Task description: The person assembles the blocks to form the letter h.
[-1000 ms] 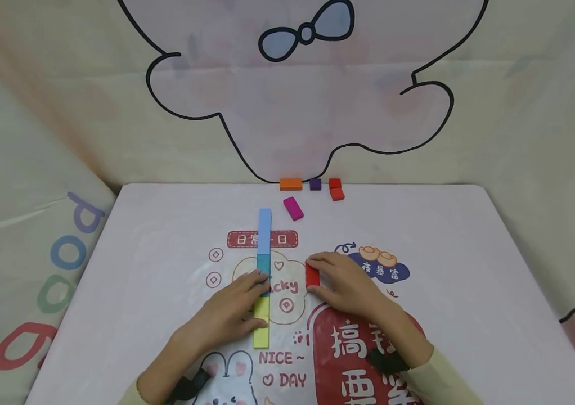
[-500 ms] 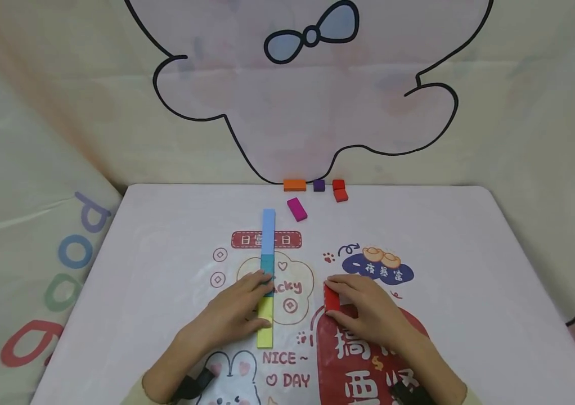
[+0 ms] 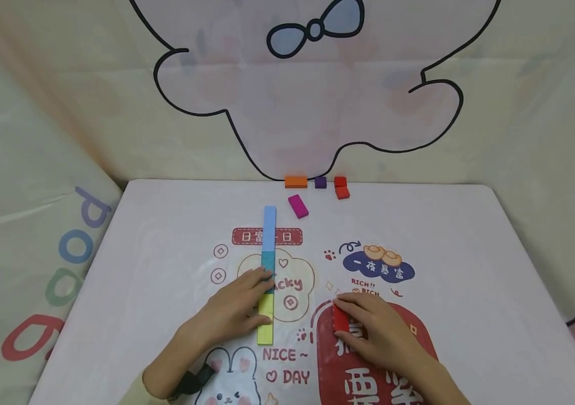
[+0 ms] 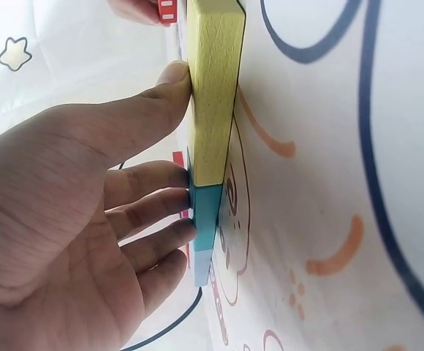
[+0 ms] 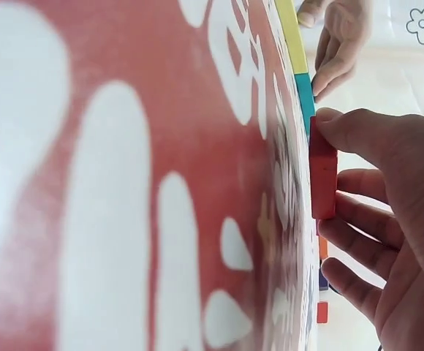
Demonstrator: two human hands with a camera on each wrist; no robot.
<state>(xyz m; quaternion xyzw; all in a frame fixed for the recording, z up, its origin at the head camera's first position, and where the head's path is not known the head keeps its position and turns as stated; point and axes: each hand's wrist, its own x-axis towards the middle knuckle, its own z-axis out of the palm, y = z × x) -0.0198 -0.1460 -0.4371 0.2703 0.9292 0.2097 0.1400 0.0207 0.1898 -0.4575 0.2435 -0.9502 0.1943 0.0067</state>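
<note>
A straight row of wooden blocks lies on the table: a light blue block at the far end, a teal block in the middle and a yellow block nearest. My left hand rests on this row, thumb tip on the yellow block and fingertips along the teal part, as the left wrist view also shows. To the right, my right hand pinches a red block lengthwise between thumb and fingertips, over the red print. In the right wrist view the red block shows its side; its underside is hidden.
At the table's back edge are an orange block, a purple block and two small red blocks. A magenta block lies slantwise before them. The white table carries printed pictures; a curtain hangs behind.
My right hand has moved the red block to the right and towards me, away from beside the row. My left hand stays on the row. The view has shifted slightly.
</note>
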